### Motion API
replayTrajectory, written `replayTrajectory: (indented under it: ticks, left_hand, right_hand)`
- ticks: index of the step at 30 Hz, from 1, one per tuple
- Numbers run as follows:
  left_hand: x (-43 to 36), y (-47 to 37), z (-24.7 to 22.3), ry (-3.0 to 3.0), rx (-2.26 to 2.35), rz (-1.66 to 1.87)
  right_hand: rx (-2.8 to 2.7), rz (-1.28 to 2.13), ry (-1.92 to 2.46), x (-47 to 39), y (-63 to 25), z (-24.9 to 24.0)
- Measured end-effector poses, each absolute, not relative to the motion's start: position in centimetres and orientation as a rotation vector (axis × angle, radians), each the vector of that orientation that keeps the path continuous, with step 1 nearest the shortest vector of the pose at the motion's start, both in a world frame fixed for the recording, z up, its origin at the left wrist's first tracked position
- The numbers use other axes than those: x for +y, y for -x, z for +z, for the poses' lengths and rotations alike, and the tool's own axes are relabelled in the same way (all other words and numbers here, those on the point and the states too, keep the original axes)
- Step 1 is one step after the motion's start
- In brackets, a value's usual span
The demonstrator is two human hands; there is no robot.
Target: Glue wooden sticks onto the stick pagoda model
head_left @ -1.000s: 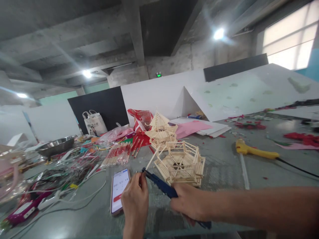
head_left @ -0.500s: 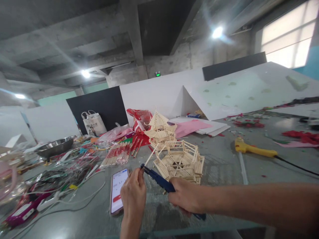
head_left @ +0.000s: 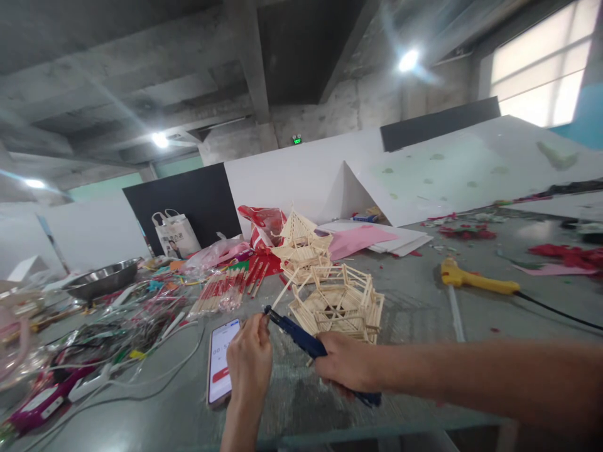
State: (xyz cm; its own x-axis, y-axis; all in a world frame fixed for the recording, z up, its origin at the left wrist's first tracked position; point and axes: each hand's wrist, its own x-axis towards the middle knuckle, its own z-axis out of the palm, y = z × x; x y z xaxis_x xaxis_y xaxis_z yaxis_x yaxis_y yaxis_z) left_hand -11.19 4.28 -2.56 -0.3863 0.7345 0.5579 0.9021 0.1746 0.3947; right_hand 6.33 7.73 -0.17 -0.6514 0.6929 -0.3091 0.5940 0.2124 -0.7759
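My right hand (head_left: 346,364) is wrapped round the handles of dark blue cutting pliers (head_left: 299,337). The jaws point up and left, set on a thin wooden stick (head_left: 284,289) near its lower end. My left hand (head_left: 249,358) is closed in a pinch beside the jaws, on that same stick's end; the fingertips are partly hidden. Just beyond the pliers stands a many-sided frame of wooden sticks (head_left: 336,307), open at the top. Behind it is a stick tower with a pointed roof (head_left: 301,242).
A phone (head_left: 221,361) lies beside my left wrist. To the right rests a yellow glue gun (head_left: 480,280) with its cord. Packed sticks (head_left: 219,289), tangled cables (head_left: 122,370) and a metal bowl (head_left: 103,279) cover the left. Pink paper (head_left: 360,240) lies behind the frame.
Both hands and the pliers have shifted only slightly, keeping the same grip on the stick. The whole view has drifted a little.
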Motion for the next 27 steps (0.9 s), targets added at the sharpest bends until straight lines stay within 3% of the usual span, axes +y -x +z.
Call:
replayTrajectory:
  ticks: [14, 27]
  left_hand:
    - [6.0, 13.3, 0.7, 1.610, -2.178, -0.676]
    - [10.6, 17.4, -0.1, 2.040, -2.120, -0.181]
  right_hand:
    - [-2.176, 1.474, 1.288, 8.5, -3.1, 0.8]
    - [-1.835, 1.991, 1.406, 9.5, 1.3, -0.3]
